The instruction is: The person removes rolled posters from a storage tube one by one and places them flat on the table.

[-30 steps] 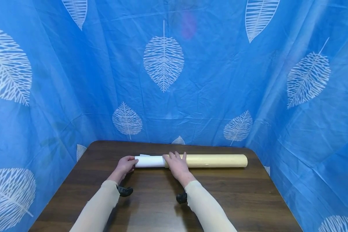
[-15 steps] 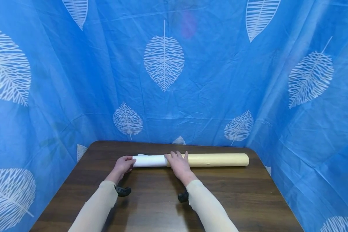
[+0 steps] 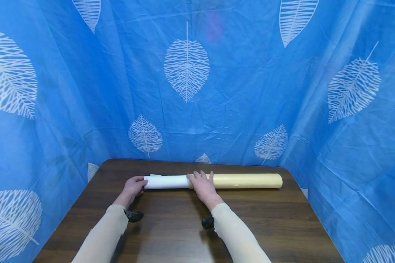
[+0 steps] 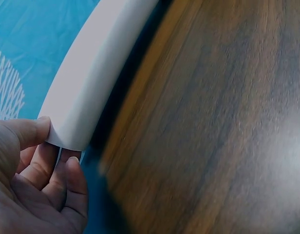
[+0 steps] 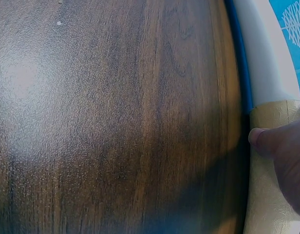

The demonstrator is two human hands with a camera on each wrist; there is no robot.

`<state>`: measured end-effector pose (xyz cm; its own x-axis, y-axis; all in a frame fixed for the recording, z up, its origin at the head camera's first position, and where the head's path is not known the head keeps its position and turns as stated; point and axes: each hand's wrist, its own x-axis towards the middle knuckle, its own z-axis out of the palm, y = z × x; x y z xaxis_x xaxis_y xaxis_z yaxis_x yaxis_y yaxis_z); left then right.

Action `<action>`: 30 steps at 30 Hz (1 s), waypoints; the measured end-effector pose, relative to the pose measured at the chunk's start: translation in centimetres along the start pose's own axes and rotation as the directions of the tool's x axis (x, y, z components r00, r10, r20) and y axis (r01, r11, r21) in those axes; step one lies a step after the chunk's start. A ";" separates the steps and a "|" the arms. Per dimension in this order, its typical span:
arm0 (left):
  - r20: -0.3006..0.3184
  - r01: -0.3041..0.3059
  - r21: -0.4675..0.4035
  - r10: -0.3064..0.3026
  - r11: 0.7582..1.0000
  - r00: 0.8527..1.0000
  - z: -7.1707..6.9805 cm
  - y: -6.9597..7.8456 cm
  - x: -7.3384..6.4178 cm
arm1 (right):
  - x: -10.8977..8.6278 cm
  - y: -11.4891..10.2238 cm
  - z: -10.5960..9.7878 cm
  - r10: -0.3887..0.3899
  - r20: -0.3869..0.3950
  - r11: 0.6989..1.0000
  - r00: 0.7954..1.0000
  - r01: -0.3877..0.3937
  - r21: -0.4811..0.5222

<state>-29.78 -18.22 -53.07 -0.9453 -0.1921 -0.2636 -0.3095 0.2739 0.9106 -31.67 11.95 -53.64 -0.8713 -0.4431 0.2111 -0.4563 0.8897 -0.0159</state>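
Note:
A white paper roll [image 3: 166, 182] lies across the back of the table, its right part inside a pale yellow tube [image 3: 248, 181]. My left hand [image 3: 131, 188] pinches the roll's left end; in the left wrist view, the thumb presses on the outside while fingers reach into the open end. A loose white edge shows behind the roll. Near the tube's left rim, my right hand [image 3: 204, 188] grips it from above, thumb on the near side in the right wrist view. That view also shows the tube's crinkled surface [image 5: 267, 175].
The dark wood table [image 3: 177, 226] has rounded back corners. Blue curtains [image 3: 233, 109] with white leaf prints hang behind it and along both sides. Each wrist carries a small black device [image 3: 134, 216].
My left hand has moved left with the paper roll's end, so a longer white stretch shows outside the tube. The right hand and tube have shifted slightly right.

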 end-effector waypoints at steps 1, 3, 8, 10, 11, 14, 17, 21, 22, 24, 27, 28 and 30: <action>-0.001 0.002 -0.002 -0.002 1.000 1.000 -0.1 0.0 0.0 | 0.0 0.0 0.0 0.001 0.002 1.000 1.000 -0.001 0.000; -0.003 0.010 -0.006 -0.011 1.000 1.000 -0.4 -0.1 0.1 | 0.0 0.0 0.0 -0.001 -0.001 1.000 1.000 0.001 -0.002; -0.014 0.025 -0.008 -0.025 1.000 1.000 -1.1 -0.5 0.1 | 0.0 0.0 0.3 0.002 0.015 1.000 1.000 -0.001 -0.019; -0.016 0.029 -0.008 -0.029 1.000 0.999 -1.3 -0.6 0.1 | 0.0 0.0 0.4 0.004 0.021 1.000 1.000 -0.004 -0.018; -0.018 0.031 -0.002 -0.031 1.000 0.999 -1.5 -0.7 0.1 | 0.0 0.0 0.5 0.004 0.018 1.000 1.000 -0.004 -0.016; -0.029 0.036 0.002 -0.036 0.999 0.999 -1.9 -0.9 0.1 | 0.0 0.0 0.5 0.002 0.013 1.000 1.000 -0.002 -0.013; -0.039 0.031 0.007 -0.031 0.999 0.999 -2.3 -1.0 0.1 | 0.0 0.1 0.5 0.002 0.016 1.000 1.000 -0.002 -0.019; -0.046 0.026 0.003 -0.025 1.000 0.999 -2.7 -1.0 0.0 | 0.0 0.1 0.4 -0.001 -0.003 1.000 1.000 0.001 -0.015; -0.046 0.027 0.003 -0.027 1.000 0.999 -2.8 -1.1 0.0 | 0.0 0.1 0.4 0.000 -0.004 1.000 1.000 0.000 -0.015; -0.045 0.032 0.003 -0.031 0.999 0.999 -2.9 -1.1 0.0 | 0.0 0.1 0.4 0.001 -0.002 1.000 1.000 -0.001 -0.008; -0.040 0.034 0.007 -0.034 0.999 0.999 -3.1 -1.3 0.1 | 0.0 0.0 0.4 0.008 0.011 1.000 1.000 -0.008 -0.010; -0.039 0.035 0.006 -0.035 0.999 0.999 -3.1 -1.3 0.2 | 0.0 0.0 0.3 0.007 0.010 1.000 1.000 -0.007 -0.010; -0.040 0.036 0.007 -0.035 0.999 0.999 -3.2 -1.4 0.3 | 0.0 -0.1 0.2 0.000 -0.002 1.000 1.000 0.000 -0.010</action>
<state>-29.28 -21.67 -53.41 -0.9290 -0.2387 -0.2827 -0.3436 0.2732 0.8985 -31.64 11.90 -53.86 -0.8710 -0.4426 0.2132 -0.4542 0.8909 -0.0063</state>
